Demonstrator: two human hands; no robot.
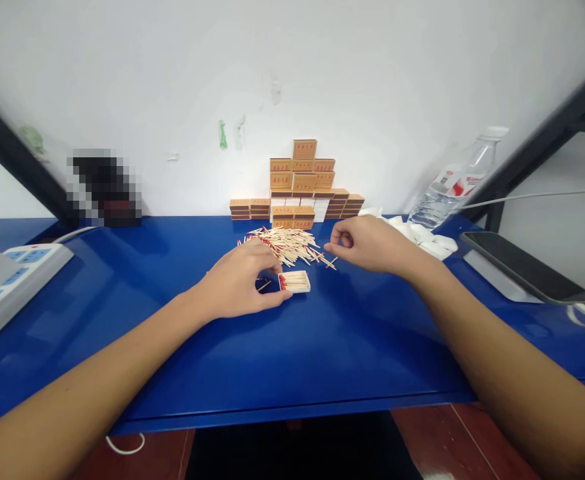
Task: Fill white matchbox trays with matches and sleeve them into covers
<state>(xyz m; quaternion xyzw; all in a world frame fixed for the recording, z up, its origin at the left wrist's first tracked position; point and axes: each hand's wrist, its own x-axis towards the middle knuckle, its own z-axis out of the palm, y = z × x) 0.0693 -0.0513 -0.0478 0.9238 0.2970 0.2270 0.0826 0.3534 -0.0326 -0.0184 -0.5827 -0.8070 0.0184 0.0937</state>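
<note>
My left hand (pixel 245 279) grips a small white matchbox tray (pixel 300 289) at its left end, between thumb and fingers. Inside the tray lies a layer of matches (pixel 295 280), their red heads toward my left hand. Just behind is a loose heap of matches (pixel 285 243) with red heads. My right hand (pixel 360 241) hovers at the heap's right side, thumb and curled fingers drawn together; whatever may be between them is hidden. A few stray matches (pixel 330 264) lie below its fingertips. Against the wall rises a stepped stack of matchboxes (pixel 292 180).
On the blue table (pixel 282 373), a power strip (pixel 17 287) sits at left and a dark pixelated object (pixel 107 190) at back left. To the right are crumpled white tissues (pixel 430 241), a water bottle (pixel 452 180) and a phone (pixel 527 263) on a white box.
</note>
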